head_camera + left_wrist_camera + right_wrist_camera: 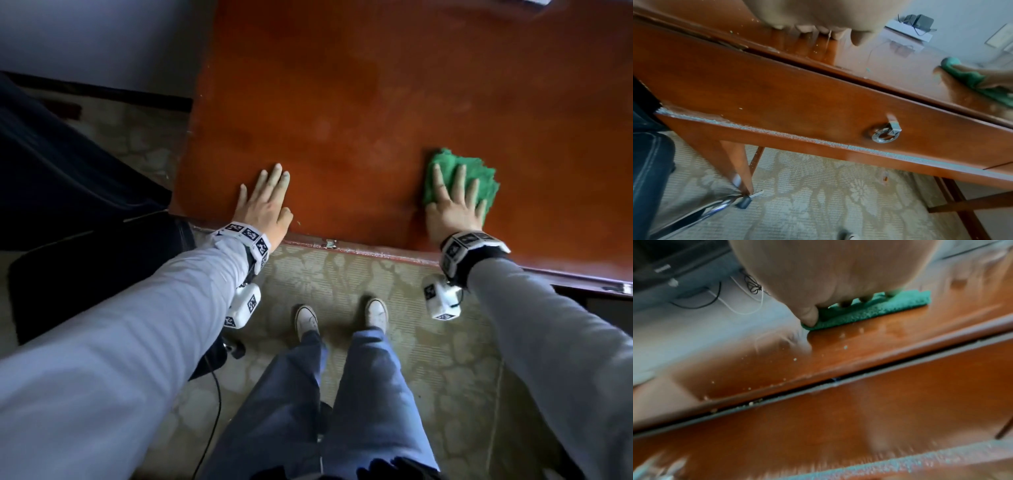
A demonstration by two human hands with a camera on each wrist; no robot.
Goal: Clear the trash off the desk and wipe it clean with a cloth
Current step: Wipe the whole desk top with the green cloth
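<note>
We see the reddish-brown wooden desk point(376, 102) filling most of the head view, its glossy top bare around both hands, with a drawer front point(797, 104) below its near edge. Beneath it lies a pale patterned carpet point(342, 274), and a dark chair point(85, 240) stands to the left of the desk. Our left hand point(267, 202) lies flat on the desk near its front left corner, fingers straight and a little spread, holding nothing. Well apart from it, our right hand point(455, 205) presses down on the green cloth point(479, 171) with straight, spread fingers, the cloth bunched under the palm and showing beyond the fingertips, close to the desk's front edge. On the drawer front hangs a small metal ring pull point(885, 133). In the right wrist view we make out tiny pale crumbs point(795, 359) scattered on the top between the cloth and the edge.
</note>
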